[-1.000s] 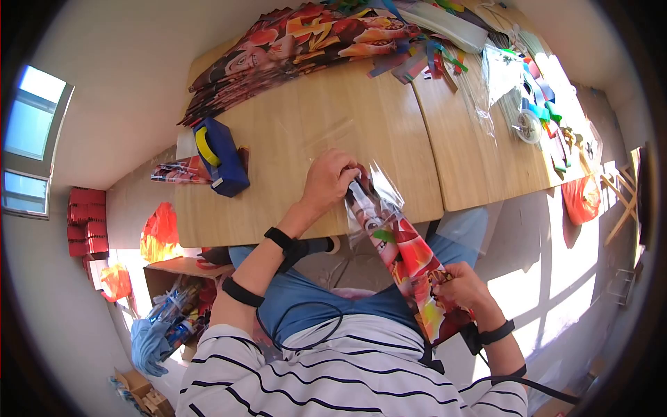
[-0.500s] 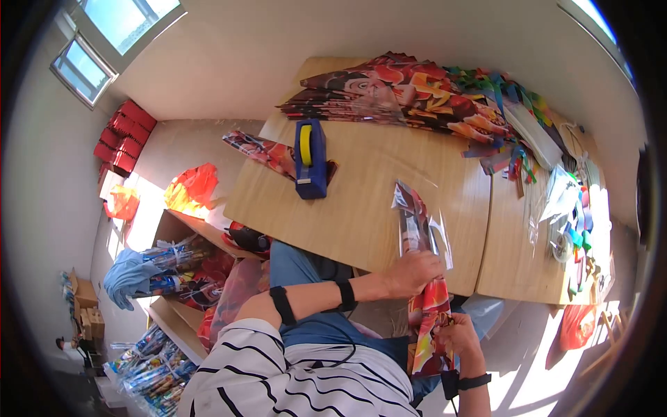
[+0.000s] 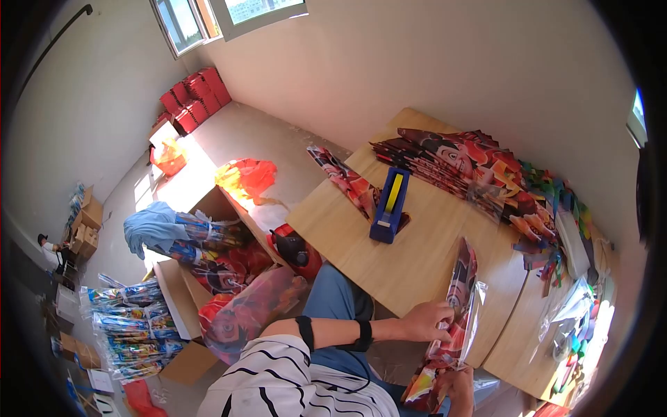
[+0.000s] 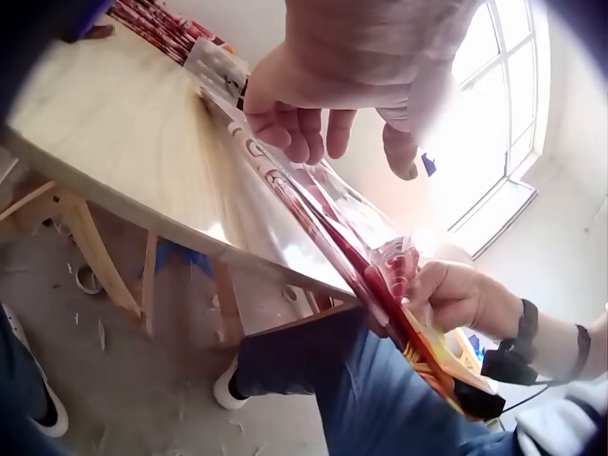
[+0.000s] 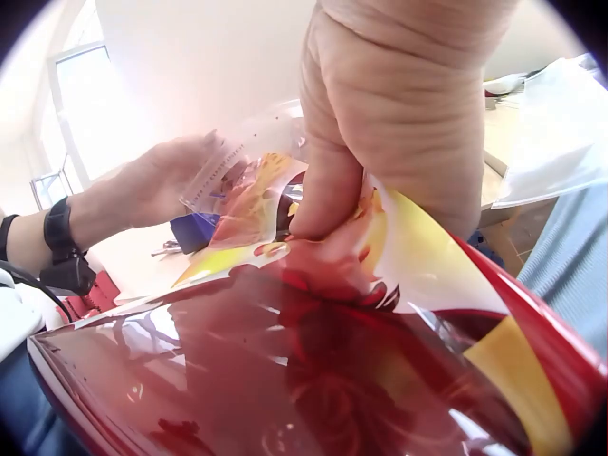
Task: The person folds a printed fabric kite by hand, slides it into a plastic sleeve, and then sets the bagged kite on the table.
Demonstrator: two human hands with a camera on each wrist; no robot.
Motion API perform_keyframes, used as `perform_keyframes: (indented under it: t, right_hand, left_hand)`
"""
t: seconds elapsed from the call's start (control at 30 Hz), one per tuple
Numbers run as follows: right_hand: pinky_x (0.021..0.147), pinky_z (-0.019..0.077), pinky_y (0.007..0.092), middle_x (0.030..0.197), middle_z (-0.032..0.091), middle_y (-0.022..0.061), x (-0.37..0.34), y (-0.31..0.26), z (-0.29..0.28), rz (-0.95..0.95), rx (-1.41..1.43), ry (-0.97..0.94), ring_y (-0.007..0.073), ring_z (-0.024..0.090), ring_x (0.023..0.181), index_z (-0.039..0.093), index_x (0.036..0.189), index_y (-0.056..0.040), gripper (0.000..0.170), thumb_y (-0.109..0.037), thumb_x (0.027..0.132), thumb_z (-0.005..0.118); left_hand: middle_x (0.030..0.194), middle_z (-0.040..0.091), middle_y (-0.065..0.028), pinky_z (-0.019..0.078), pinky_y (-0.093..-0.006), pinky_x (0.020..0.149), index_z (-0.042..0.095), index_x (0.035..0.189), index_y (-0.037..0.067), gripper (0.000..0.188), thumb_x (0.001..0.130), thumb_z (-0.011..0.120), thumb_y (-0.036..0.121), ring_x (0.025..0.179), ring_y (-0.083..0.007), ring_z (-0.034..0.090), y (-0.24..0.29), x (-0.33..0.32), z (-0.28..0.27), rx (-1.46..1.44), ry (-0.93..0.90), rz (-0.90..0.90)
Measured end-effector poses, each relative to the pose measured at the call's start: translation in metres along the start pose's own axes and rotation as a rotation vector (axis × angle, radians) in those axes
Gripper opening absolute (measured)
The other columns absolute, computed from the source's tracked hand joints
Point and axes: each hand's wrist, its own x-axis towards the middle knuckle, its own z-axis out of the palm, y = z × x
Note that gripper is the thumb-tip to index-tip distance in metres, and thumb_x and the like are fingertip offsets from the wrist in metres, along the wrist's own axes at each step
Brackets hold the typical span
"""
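Observation:
A folded red printed sheet (image 3: 417, 389) slants up from the lap over the table edge, partly in a clear plastic sleeve (image 3: 476, 316). My left hand (image 3: 425, 321) is over its middle; in the left wrist view the same hand (image 4: 356, 76) has loosely bent fingers, thumb apart, just above the sleeve. My right hand (image 3: 455, 389) pinches the sheet near its lower end, with the thumb side visible in the left wrist view (image 4: 451, 294). The right wrist view shows that hand's fingers (image 5: 328, 195) pressed on the glossy print.
A blue tape dispenser (image 3: 390, 208) stands on the table over another folded print (image 3: 347, 182). Stacked prints (image 3: 451, 167) and ribbons lie at the back. Left of the table are an open carton (image 3: 179, 295), a red and black object (image 3: 295, 249) and bagged bundles (image 3: 132, 326).
The head view has swung left, bringing more of the floor and cartons in. My left hand has moved from the sheet's top end down to its middle; my right hand keeps its hold.

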Motion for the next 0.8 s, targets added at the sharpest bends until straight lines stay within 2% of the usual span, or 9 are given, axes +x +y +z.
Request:
perform_keyframes:
  t: [0.13, 0.23, 0.27, 0.37, 0.5, 0.6, 0.7, 0.73, 0.8]
  right_hand:
    - [0.058, 0.0557, 0.0341, 0.084, 0.07, 0.0163, 0.009, 0.001, 0.009, -0.031, -0.047, 0.004, 0.0236, 0.068, 0.066, 0.068, 0.094, 0.0079, 0.036, 0.02, 0.064, 0.053]
    - [0.059, 0.0547, 0.0325, 0.086, 0.071, 0.0152, 0.006, -0.007, 0.022, -0.079, -0.017, -0.009, 0.0232, 0.069, 0.068, 0.069, 0.093, 0.0077, 0.033, 0.02, 0.067, 0.053]
    - [0.058, 0.054, 0.0318, 0.087, 0.071, 0.0146, 0.014, -0.002, 0.019, -0.091, -0.031, 0.002, 0.0228, 0.068, 0.067, 0.069, 0.093, 0.0071, 0.032, 0.02, 0.068, 0.054]
    - [0.055, 0.0506, 0.0289, 0.085, 0.071, 0.0113, 0.019, 0.005, 0.002, -0.053, -0.123, 0.029, 0.0197, 0.067, 0.066, 0.07, 0.092, 0.0048, 0.027, 0.019, 0.073, 0.058]
    - [0.052, 0.0461, 0.0261, 0.077, 0.068, 0.0066, 0.015, 0.009, 0.001, -0.058, -0.025, -0.015, 0.0148, 0.061, 0.059, 0.07, 0.089, 0.001, 0.019, 0.014, 0.077, 0.064]
    - [0.051, 0.0437, 0.0257, 0.076, 0.067, 0.005, 0.015, 0.009, 0.002, -0.028, -0.073, 0.029, 0.013, 0.059, 0.058, 0.071, 0.09, -0.0017, 0.019, 0.012, 0.077, 0.067]
    - [0.05, 0.0422, 0.0251, 0.076, 0.067, 0.0035, 0.023, 0.016, 0.003, -0.094, -0.057, 0.016, 0.0116, 0.058, 0.058, 0.071, 0.09, -0.0036, 0.018, 0.01, 0.078, 0.069]
    - [0.051, 0.0378, 0.0258, 0.07, 0.064, 0.001, 0.022, 0.014, 0.007, -0.091, -0.024, 0.029, 0.0104, 0.055, 0.056, 0.07, 0.082, -0.0048, 0.011, 0.005, 0.077, 0.07]
    - [0.051, 0.038, 0.026, 0.07, 0.065, 0.0014, 0.026, 0.015, 0.01, -0.098, 0.003, 0.013, 0.0106, 0.055, 0.056, 0.071, 0.083, -0.0049, 0.011, 0.004, 0.077, 0.071]
  left_hand:
    - [0.096, 0.053, -0.0128, 0.0429, -0.0435, 0.079, 0.056, 0.094, 0.004, 0.044, 0.068, 0.08, 0.03, 0.092, -0.0335, 0.054, 0.009, -0.021, 0.002, 0.208, -0.138, 0.275]
    - [0.095, 0.054, -0.0123, 0.0428, -0.0428, 0.082, 0.057, 0.095, 0.004, 0.036, 0.073, 0.077, 0.025, 0.093, -0.033, 0.054, 0.003, -0.025, 0.028, 0.347, 0.0, 0.428]
    - [0.093, 0.054, -0.0112, 0.0434, -0.0422, 0.082, 0.058, 0.095, 0.005, 0.026, 0.078, 0.072, 0.018, 0.093, -0.0307, 0.055, 0.0, -0.024, 0.026, 0.389, -0.095, 0.419]
    - [0.089, 0.056, -0.0101, 0.0445, -0.0417, 0.08, 0.059, 0.092, 0.007, 0.022, 0.079, 0.072, 0.018, 0.09, -0.0296, 0.057, 0.011, -0.02, 0.021, 0.448, -0.083, 0.448]
    - [0.082, 0.058, -0.0103, 0.0464, -0.0417, 0.072, 0.06, 0.089, 0.007, 0.016, 0.081, 0.07, 0.017, 0.082, -0.0302, 0.06, 0.022, -0.016, 0.015, 0.475, 0.009, 0.428]
    - [0.082, 0.059, -0.0106, 0.0463, -0.0416, 0.071, 0.061, 0.088, 0.007, 0.014, 0.081, 0.07, 0.016, 0.082, -0.0303, 0.061, 0.034, -0.021, 0.02, 0.453, -0.04, 0.407]
    - [0.082, 0.059, -0.011, 0.0466, -0.0411, 0.071, 0.061, 0.087, 0.006, 0.012, 0.081, 0.069, 0.013, 0.081, -0.0308, 0.061, 0.042, -0.026, 0.03, 0.417, -0.074, 0.463]
    - [0.082, 0.059, -0.0111, 0.0468, -0.0409, 0.071, 0.061, 0.087, 0.006, 0.014, 0.081, 0.071, 0.015, 0.08, -0.0309, 0.061, 0.04, -0.028, 0.033, 0.392, -0.114, 0.455]
    - [0.082, 0.059, -0.0112, 0.0471, -0.0404, 0.07, 0.062, 0.088, 0.006, 0.019, 0.081, 0.073, 0.018, 0.079, -0.0312, 0.06, 0.036, -0.028, 0.033, 0.341, -0.184, 0.44]
